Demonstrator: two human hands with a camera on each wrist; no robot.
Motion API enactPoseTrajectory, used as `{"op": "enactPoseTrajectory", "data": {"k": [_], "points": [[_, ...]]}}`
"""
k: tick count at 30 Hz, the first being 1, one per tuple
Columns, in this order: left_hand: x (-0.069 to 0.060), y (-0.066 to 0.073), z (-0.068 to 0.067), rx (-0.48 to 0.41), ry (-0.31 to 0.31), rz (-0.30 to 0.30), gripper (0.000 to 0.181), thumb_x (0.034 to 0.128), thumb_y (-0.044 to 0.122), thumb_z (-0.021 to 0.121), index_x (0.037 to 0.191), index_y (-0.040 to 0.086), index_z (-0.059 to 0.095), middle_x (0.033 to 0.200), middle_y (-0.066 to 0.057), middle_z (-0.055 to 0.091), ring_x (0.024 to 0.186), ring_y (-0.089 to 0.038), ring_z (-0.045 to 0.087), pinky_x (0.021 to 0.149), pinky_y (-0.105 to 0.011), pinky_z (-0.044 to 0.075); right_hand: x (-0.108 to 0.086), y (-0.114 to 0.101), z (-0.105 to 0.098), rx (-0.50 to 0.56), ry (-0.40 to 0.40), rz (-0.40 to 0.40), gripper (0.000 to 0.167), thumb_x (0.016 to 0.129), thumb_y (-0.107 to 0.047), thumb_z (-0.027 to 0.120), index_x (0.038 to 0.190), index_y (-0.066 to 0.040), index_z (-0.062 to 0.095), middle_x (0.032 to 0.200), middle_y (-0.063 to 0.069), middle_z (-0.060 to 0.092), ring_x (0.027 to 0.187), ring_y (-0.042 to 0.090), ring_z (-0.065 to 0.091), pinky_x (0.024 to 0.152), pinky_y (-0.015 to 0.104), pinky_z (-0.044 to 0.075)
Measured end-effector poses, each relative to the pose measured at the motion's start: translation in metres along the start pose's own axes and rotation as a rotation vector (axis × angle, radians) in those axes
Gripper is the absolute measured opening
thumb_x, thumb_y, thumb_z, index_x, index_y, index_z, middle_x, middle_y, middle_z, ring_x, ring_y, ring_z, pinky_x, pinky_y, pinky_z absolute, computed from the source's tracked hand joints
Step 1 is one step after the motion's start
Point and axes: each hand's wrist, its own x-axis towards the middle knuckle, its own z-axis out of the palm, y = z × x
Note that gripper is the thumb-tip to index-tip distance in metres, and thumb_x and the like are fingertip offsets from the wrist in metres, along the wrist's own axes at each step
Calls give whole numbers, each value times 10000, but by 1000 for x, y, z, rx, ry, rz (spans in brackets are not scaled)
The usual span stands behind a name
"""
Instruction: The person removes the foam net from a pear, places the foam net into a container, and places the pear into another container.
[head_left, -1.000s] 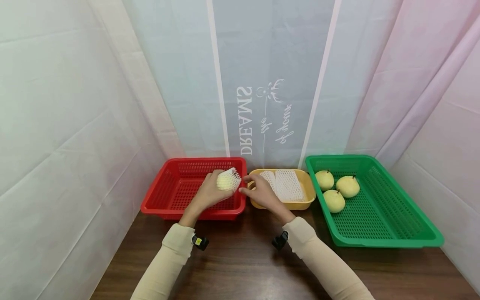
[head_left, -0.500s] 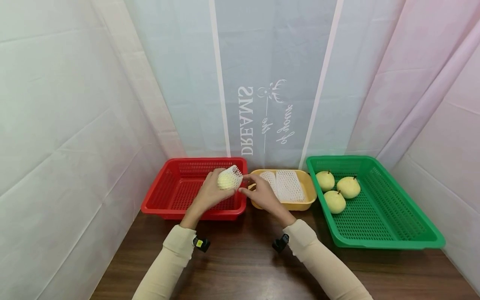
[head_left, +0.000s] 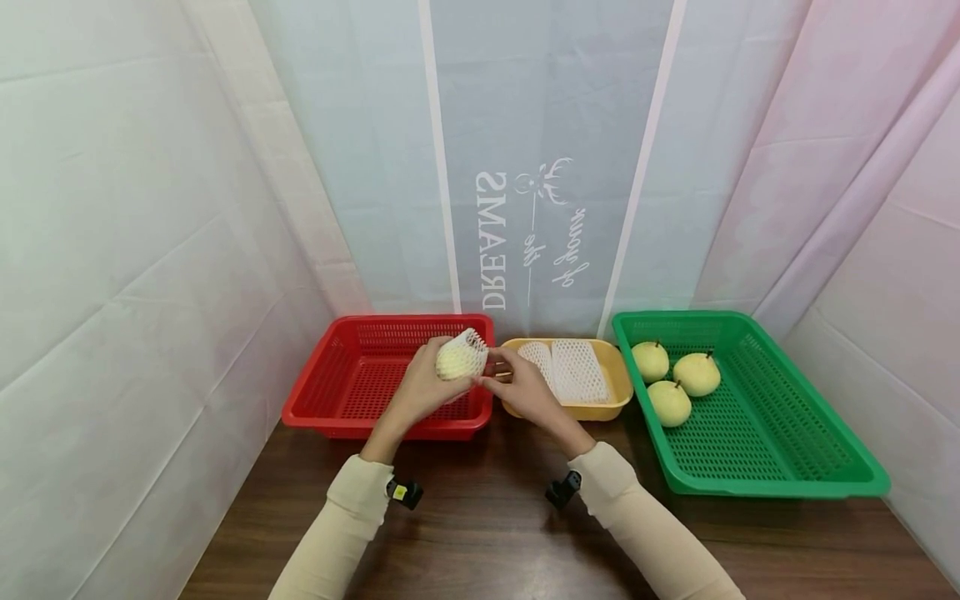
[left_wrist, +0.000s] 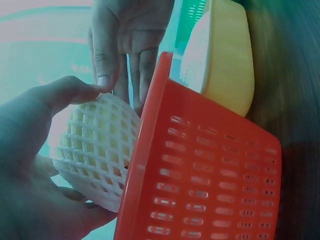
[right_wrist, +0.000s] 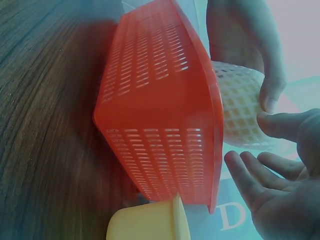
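Observation:
My left hand (head_left: 423, 379) grips a pale yellow pear wrapped in a white foam net (head_left: 461, 357), above the right side of the red basket (head_left: 318, 408). In the left wrist view, the mesh of the foam net (left_wrist: 97, 142) covers the visible side of the fruit. My right hand (head_left: 528, 390) reaches in from the right, at the net's open end. In the right wrist view its thumb tip (right_wrist: 272, 125) touches the net beside the left thumb, while the other fingers (right_wrist: 250, 175) extend loosely near it without closing round it.
A yellow tray (head_left: 618, 383) holding white foam nets (head_left: 579, 371) stands between the baskets. At right, a green basket (head_left: 780, 483) holds three pears (head_left: 697, 374). All stand on a dark wooden table (head_left: 487, 533), with a printed curtain (head_left: 540, 100) behind.
The wrapped pear has shifted slightly right and up with my left hand, and its net's open end has tilted up a little. My right fingertips have come closer to the net.

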Motion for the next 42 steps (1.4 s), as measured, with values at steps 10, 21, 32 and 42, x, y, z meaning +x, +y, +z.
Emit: {"op": "enactPoseTrajectory", "data": {"k": [10,21,32,42], "points": [[-2,3,7,-112,50,14,801,821,387,914,1486,183,519,1350,-65,600,1152,-254,614,952,-475,563,-6,-7,-1,58,-44,-41,645,939,-51,796,1510,-39,497,1420,202,612,1212,407,699,975,462,615],[-6,6,20,-220,43,56,806,844,403,907,1510,203,499,1403,-55,591,1161,-247,622,934,-423,579,-11,-4,-4,120,19,-74,661,920,-24,807,1489,17,474,1431,244,554,1259,426,649,1033,556,569],[-14,13,26,-237,-5,78,802,878,350,884,1546,222,459,1452,-78,552,1217,-266,598,980,-460,557,-22,-6,-16,146,12,-96,634,904,39,787,1467,15,497,1435,243,562,1271,433,627,1024,488,586],[-19,16,31,-239,-67,144,845,887,268,871,1594,223,410,1534,-81,510,1325,-269,551,1070,-483,524,-35,-5,-29,69,42,-93,702,900,-81,855,1501,-23,496,1382,231,612,1180,371,687,991,448,603]]}}
